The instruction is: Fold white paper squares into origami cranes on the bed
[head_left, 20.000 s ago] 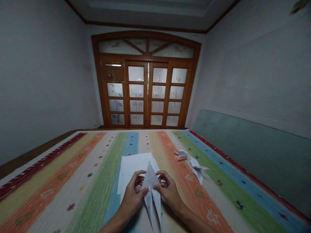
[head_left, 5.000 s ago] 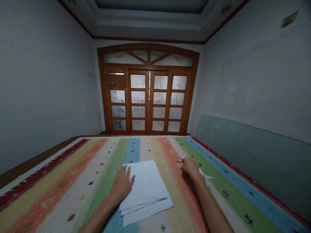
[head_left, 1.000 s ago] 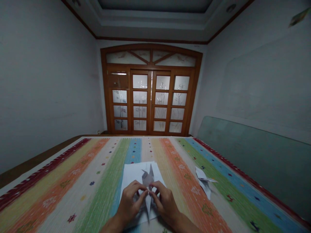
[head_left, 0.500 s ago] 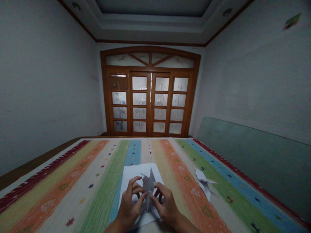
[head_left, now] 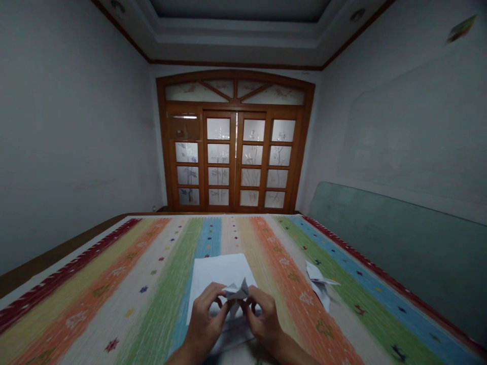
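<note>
Left hand (head_left: 205,317): fingers (head_left: 217,293) curled and closed in on the left side of a folded white paper figure (head_left: 236,293), thumb and forefinger pinching near its middle. The other fingers bend over behind the forefinger, only partly visible. Palm turned inward, wrist low, forearm rising from the bottom edge of the view.

Right hand (head_left: 264,317): same grip, mirrored. Fingers (head_left: 254,299) bent and closed on the figure's right side, with the thumb side against the paper. The exact contact points are partly hidden by the knuckles. Forearm enters from the lower right.

The two hands are close together, almost meeting, with the figure held between them. Its pointed flaps stick up above the fingers, and a narrower point runs down between the hands. The lower end is hard to make out against the paper behind it.

Figure sits over a loose stack of white paper sheets (head_left: 215,271), which lies on a striped woven mat (head_left: 114,284). Cannot tell whether the figure touches the stack.

Another folded paper figure (head_left: 317,281) lies on the mat to the right, well apart from both hands
</note>
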{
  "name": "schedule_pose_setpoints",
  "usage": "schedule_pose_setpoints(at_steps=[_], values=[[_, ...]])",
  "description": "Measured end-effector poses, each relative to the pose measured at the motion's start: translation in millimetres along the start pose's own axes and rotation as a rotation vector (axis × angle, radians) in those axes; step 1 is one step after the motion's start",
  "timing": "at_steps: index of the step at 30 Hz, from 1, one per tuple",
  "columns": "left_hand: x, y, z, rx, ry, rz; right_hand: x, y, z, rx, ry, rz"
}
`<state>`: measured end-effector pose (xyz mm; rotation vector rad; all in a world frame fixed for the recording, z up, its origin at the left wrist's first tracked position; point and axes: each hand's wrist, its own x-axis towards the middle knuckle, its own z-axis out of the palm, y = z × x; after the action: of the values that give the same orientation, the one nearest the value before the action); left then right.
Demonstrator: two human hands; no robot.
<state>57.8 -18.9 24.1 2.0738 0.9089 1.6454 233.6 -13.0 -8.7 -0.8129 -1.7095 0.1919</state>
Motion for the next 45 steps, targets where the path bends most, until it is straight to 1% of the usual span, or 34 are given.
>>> schedule_pose_setpoints(at_steps=[2,5,8,11,15,17,20,23,26,29,33,35,38,41,45], values=[[-1.1,-0.1,0.5,-0.048,-0.018,-0.073,2.1,-1.8,0.5,0.007,-0.005,0.055],[-2.9,-1.8,3.6,-0.182,-0.052,-0.25,6.0,-8.2,2.4,0.096,-0.029,0.186],[-3.4,-2.9,7.5,-0.31,0.015,-0.394,9.1,-13.4,4.8,0.235,-0.06,0.347],[-2.7,-2.6,9.1,-0.398,0.051,-0.469,10.0,-12.5,6.4,0.353,-0.104,0.448],[-1.4,-0.3,7.5,-0.48,0.004,-0.54,7.7,-5.7,7.6,0.442,-0.14,0.511],[-0.9,1.5,7.1,-0.485,-0.019,-0.552,5.3,-2.8,8.7,0.48,-0.179,0.54],[0.3,4.8,7.7,-0.47,-0.05,-0.529,0.9,-0.4,11.8,0.509,-0.22,0.546],[1.9,8.2,8.8,-0.481,-0.094,-0.539,-2.6,0.5,15.5,0.525,-0.199,0.538],[2.2,9.0,9.5,-0.484,-0.138,-0.559,-3.2,-0.5,16.3,0.56,-0.169,0.564],[-0.1,5.7,11.0,-0.47,-0.166,-0.576,-1.1,-2.9,13.2,0.576,-0.182,0.56],[-4.8,-1.4,14.3,-0.453,-0.146,-0.564,1.5,-5.5,8.8,0.579,-0.242,0.532],[-6.3,-4.0,15.6,-0.476,-0.138,-0.57,1.2,-5.6,8.5,0.559,-0.248,0.51],[-7.0,-6.0,16.2,-0.483,-0.124,-0.571,-1.2,-4.7,9.6,0.531,-0.23,0.519],[-6.1,-6.2,15.3,-0.471,-0.107,-0.551,-3.9,-4.0,11.0,0.563,-0.189,0.548],[-4.2,-4.2,12.3,-0.468,-0.152,-0.561,-3.6,-4.8,11.5,0.618,-0.154,0.552]])
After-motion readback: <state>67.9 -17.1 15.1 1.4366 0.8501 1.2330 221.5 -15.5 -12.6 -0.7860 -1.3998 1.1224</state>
